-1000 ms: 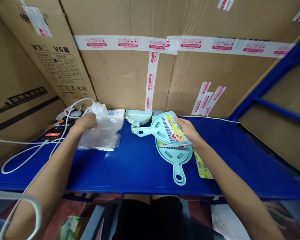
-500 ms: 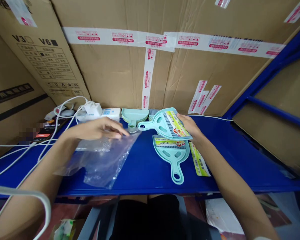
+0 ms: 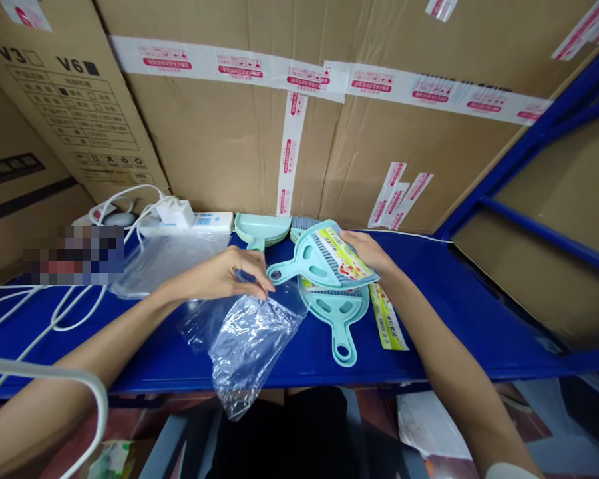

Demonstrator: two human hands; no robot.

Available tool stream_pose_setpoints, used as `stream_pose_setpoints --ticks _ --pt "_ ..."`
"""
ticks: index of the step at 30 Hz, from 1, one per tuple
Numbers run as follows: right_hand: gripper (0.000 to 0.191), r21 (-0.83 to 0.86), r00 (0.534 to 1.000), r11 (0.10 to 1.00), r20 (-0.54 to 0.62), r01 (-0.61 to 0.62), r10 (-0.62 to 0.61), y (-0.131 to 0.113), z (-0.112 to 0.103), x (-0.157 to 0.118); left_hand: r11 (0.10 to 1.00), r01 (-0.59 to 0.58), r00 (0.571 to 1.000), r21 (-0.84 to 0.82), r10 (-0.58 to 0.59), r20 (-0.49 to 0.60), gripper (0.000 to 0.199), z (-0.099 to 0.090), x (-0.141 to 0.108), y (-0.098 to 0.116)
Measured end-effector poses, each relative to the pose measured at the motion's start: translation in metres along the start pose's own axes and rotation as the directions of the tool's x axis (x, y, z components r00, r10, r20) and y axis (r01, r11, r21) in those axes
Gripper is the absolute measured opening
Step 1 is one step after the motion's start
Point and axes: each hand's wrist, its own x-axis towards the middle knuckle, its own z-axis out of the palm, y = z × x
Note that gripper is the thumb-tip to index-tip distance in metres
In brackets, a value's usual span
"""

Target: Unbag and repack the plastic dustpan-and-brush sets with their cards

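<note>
My left hand (image 3: 237, 274) pinches the edge of a clear plastic bag (image 3: 254, 339), which hangs over the table's front edge. My right hand (image 3: 372, 253) grips a mint-green dustpan and brush set (image 3: 317, 259) with a yellow-green label, its ringed handle pointing left, close to my left fingertips. Partly under it lies another such set (image 3: 337, 316), handle toward me. A loose yellow-green label (image 3: 388, 318) rests beside my right forearm. Behind, against the carton, are stacked dustpans (image 3: 262, 227) and, partly hidden, grey-bristled brushes (image 3: 304, 225).
More clear bags (image 3: 167, 259) lie on the blue table (image 3: 444, 306) at the left. A white power strip (image 3: 212, 221) and white cables (image 3: 74, 309) are behind and left. Large taped cartons (image 3: 219, 140) stand at the back; a blue frame (image 3: 544, 233) is at right.
My left hand has moved right and slightly down, drawing the bag rightward off the others, close to the held set's handle. The view has shifted slightly.
</note>
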Motion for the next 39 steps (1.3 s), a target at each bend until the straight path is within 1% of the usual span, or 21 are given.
stream_pose_setpoints --ticks 2,5,7,11,14,18,21,23,25,28,31,33,36,39 --pt "0.027 -0.008 0.998 1.0 0.06 -0.026 0.026 -0.002 0.005 -0.005 0.999 -0.023 1.0 0.025 0.023 0.008 0.016 0.004 0.001 -0.001" --pt "0.028 -0.038 0.988 0.999 0.156 -0.016 0.022 -0.003 0.01 -0.011 0.997 -0.053 0.998 0.047 0.052 0.023 0.014 0.013 0.003 -0.001" --pt "0.03 -0.062 0.975 0.998 0.219 -0.013 0.026 -0.003 0.014 -0.013 0.997 -0.07 0.997 0.031 0.069 0.032 0.014 0.02 0.004 0.001" --pt "0.032 -0.121 0.949 0.992 0.316 0.022 0.017 0.003 0.027 -0.013 0.994 -0.102 0.994 -0.023 0.103 0.041 0.021 0.028 0.006 0.007" --pt "0.033 -0.136 0.924 0.99 0.382 0.026 0.028 0.009 0.04 -0.016 0.994 -0.109 0.994 -0.027 0.109 0.015 0.02 0.032 0.008 0.011" --pt "0.036 -0.206 0.896 0.977 0.441 0.044 0.053 0.019 0.056 -0.024 0.995 -0.097 0.995 0.022 0.097 -0.025 0.018 0.035 0.008 0.012" --pt "0.042 -0.258 0.883 0.963 0.466 0.073 0.058 0.025 0.065 -0.031 0.996 -0.074 0.997 0.049 0.075 -0.015 0.017 0.035 0.007 0.013" --pt "0.043 -0.264 0.878 0.961 0.475 0.085 0.053 0.028 0.07 -0.035 0.995 -0.073 0.997 0.062 0.072 0.018 0.016 0.033 0.01 0.016" --pt "0.044 -0.255 0.879 0.962 0.475 0.098 0.036 0.031 0.074 -0.039 0.994 -0.073 0.996 0.086 0.068 0.063 0.016 0.029 0.017 0.022" --pt "0.044 -0.212 0.894 0.973 0.449 0.093 0.012 0.032 0.077 -0.041 0.989 -0.057 0.992 0.133 0.041 0.122 0.016 0.022 0.034 0.033" --pt "0.046 -0.131 0.919 0.989 0.394 0.073 -0.016 0.03 0.074 -0.041 0.98 -0.069 0.98 0.186 0.032 0.195 0.015 0.017 0.054 0.042" --pt "0.047 -0.079 0.938 0.992 0.341 0.094 -0.061 0.027 0.069 -0.04 0.967 -0.105 0.97 0.23 0.048 0.237 0.014 0.014 0.065 0.046" --pt "0.048 -0.011 0.962 0.991 0.24 0.134 -0.127 0.022 0.058 -0.037 0.938 -0.15 0.969 0.312 0.077 0.235 0.015 0.012 0.078 0.051" --pt "0.052 0.043 0.981 0.989 0.127 0.144 -0.148 0.019 0.048 -0.033 0.913 -0.162 0.979 0.373 0.101 0.179 0.014 0.01 0.09 0.054"
